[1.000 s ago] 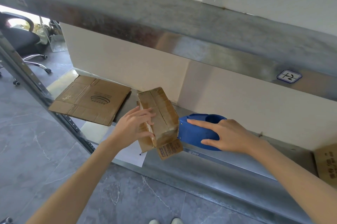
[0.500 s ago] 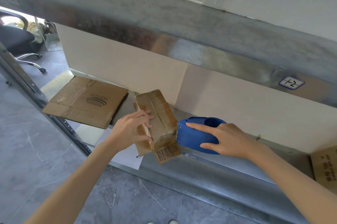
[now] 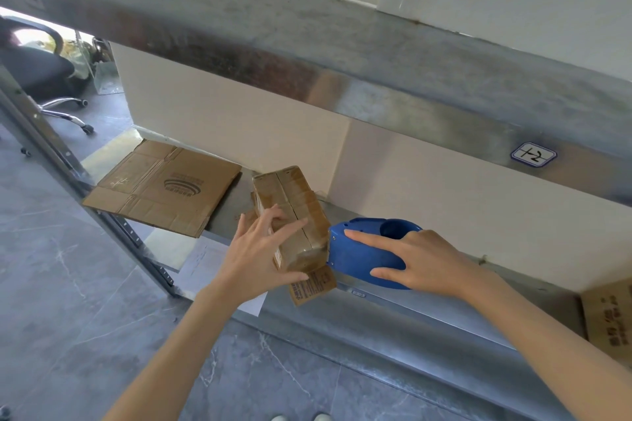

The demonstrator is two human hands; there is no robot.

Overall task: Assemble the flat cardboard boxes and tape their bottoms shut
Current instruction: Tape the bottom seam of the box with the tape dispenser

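While the left hand [image 3: 253, 259] steadies the box [image 3: 290, 205] on the shelf [image 3: 427, 314], the right hand [image 3: 427, 263] holds the dispenser [image 3: 357, 258] at its near end.
Left grip is clamped on the box, fingers across its top and side, thumb round the near end; right grip is clamped on the dispenser, index finger laid along its top; the box lies seam-up near the shelf's front edge, just right of a flat carton [image 3: 164, 188]; likely risks: the box sliding on smooth metal under the pull, tape running off the seam or wrinkling, and the printed flap jutting below the near end getting taped askew.
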